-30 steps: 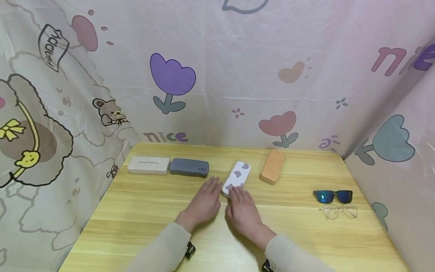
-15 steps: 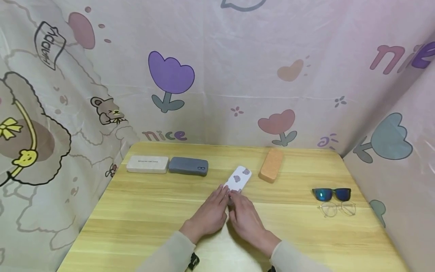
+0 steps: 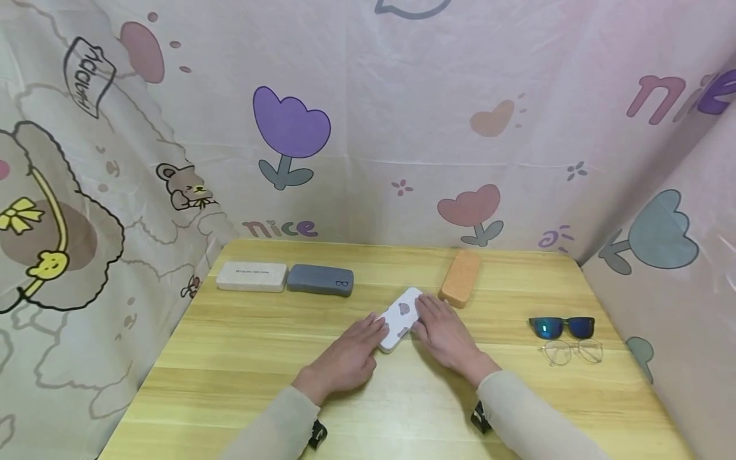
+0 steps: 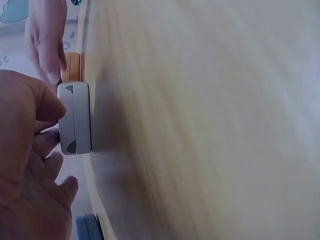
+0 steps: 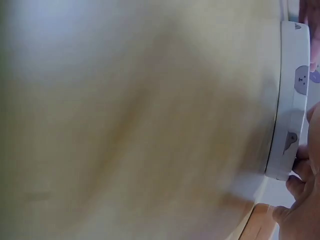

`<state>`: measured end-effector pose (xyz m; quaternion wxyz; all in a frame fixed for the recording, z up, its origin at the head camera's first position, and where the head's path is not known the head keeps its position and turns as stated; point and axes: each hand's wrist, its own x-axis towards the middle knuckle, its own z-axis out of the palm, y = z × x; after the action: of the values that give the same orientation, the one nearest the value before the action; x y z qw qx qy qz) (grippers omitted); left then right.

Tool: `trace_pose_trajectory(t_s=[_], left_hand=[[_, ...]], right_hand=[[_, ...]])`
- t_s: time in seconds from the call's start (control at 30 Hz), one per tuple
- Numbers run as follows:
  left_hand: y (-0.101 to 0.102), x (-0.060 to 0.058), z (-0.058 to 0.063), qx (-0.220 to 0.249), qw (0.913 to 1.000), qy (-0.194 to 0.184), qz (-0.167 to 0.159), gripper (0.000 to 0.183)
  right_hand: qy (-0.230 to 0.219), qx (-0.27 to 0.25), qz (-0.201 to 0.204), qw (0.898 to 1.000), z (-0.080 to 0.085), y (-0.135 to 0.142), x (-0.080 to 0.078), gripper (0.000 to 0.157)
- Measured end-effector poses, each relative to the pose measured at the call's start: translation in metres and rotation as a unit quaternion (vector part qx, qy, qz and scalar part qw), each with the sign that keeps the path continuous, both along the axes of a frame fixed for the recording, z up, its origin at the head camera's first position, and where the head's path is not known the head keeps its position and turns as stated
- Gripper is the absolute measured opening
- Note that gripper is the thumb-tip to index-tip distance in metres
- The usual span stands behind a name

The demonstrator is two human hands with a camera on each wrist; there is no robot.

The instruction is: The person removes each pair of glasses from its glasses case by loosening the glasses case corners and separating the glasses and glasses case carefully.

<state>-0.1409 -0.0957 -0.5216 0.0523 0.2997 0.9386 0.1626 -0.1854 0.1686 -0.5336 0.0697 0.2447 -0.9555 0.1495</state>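
A white glasses case with grey bear prints lies closed and slanted on the wooden table, between both hands. My left hand touches its near left end with extended fingertips. The left wrist view shows the thumb at the case's upper edge and the fingers beyond it. My right hand rests its fingertips on the far right end of the case. In the right wrist view the fingers touch that end, and the case's long side faces the camera.
An orange glasses case stands just beyond the right hand. Back left are a cream case and a blue-grey case, side by side. Sunglasses and thin-framed glasses lie at the right. Printed curtains surround the table.
The white case has come nearer and turned further clockwise. My right hand has moved from its near end to its far right end. The left hand now touches the near left end.
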Motion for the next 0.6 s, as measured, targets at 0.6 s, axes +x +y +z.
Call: trace_pose_trajectory(t_s=[0.6], left_hand=[[-0.012, 0.009, -0.001, 0.021, 0.999, 0.023, 0.032, 0.065]], right_hand=[[0.104, 0.038, 0.002, 0.994, -0.003, -0.007, 0.063, 0.058]])
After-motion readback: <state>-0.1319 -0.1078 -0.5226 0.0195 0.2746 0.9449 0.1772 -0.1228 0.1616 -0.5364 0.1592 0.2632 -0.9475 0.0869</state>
